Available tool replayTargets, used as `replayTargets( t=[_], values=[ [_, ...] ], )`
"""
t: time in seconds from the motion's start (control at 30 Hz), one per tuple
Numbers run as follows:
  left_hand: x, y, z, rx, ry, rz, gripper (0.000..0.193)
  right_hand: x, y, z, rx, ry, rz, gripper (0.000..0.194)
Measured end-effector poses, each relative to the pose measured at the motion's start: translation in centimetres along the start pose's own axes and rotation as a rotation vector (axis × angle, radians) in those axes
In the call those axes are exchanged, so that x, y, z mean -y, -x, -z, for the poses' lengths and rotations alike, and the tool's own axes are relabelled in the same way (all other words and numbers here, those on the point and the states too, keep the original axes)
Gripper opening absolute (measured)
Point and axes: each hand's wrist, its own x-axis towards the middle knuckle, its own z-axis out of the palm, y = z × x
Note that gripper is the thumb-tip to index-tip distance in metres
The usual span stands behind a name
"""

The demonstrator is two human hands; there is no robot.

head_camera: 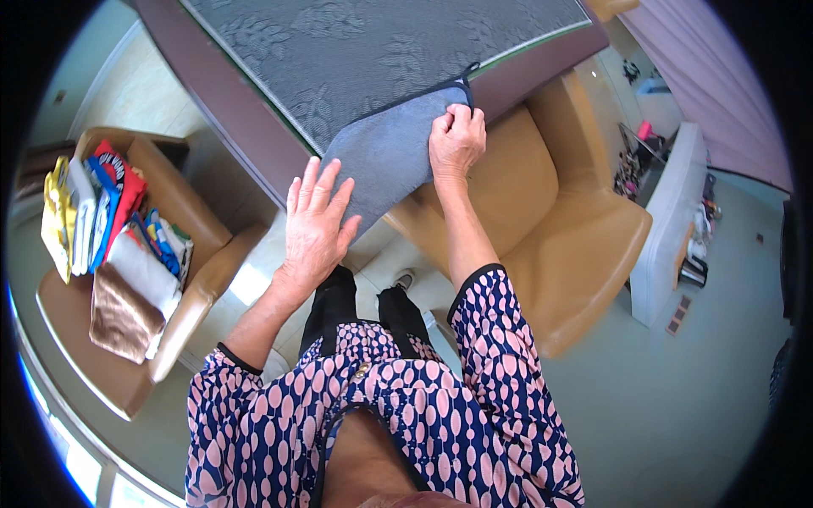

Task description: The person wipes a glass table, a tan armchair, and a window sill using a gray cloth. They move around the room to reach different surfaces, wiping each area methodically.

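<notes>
A grey-blue cloth (394, 143) with dark edging and a small hanging loop lies over the near corner of a table, partly hanging past the edge. My right hand (456, 140) grips its right side, fingers curled into the fabric close to the dark edge. Over the cloth's left edge is my left hand (315, 222), palm down with fingers apart; whether it presses on the fabric I cannot tell. Beneath the cloth, the table (235, 117) has a brown rim and a dark grey, leaf-patterned covering (317, 57) bordered by a pale strip.
On the left, a tan leather chair (184, 190) carries several folded textiles (136, 267). Another tan leather chair (540, 209) stands close by my right arm. Farther right are a white cabinet (664, 222) with things around it and a pink curtain (718, 82).
</notes>
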Motion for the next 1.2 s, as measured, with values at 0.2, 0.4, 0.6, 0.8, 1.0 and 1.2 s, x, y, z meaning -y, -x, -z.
replayTargets(
  t=[0.2,0.4,0.6,0.8,1.0,1.2],
  values=[
    [-2.8,-3.0,-1.2,0.135,-0.169,-0.165,0.082,-3.9,-3.2,2.1,-0.044,0.066,-0.040,0.010],
    [-4.9,-6.4,-2.2,0.128,-0.195,-0.248,0.082,-7.0,-6.7,2.8,-0.145,0.128,-0.027,0.007],
    [-7.1,-10.8,-2.9,0.086,-0.238,-0.320,0.079,-10.2,-10.9,2.8,-0.205,0.212,-0.034,0.006],
    [-11.6,-17.7,-6.4,0.072,-0.230,-0.380,0.077,-17.0,-15.5,2.0,-0.200,0.264,-0.099,0.005],
    [-15.7,-22.6,-9.3,0.060,-0.236,-0.416,0.073,-22.8,-18.4,1.9,-0.145,0.321,-0.132,0.006],
    [-20.3,-27.1,-11.6,0.056,-0.193,-0.431,0.070,-29.3,-21.6,1.5,-0.061,0.430,-0.193,0.011]
  ],
)
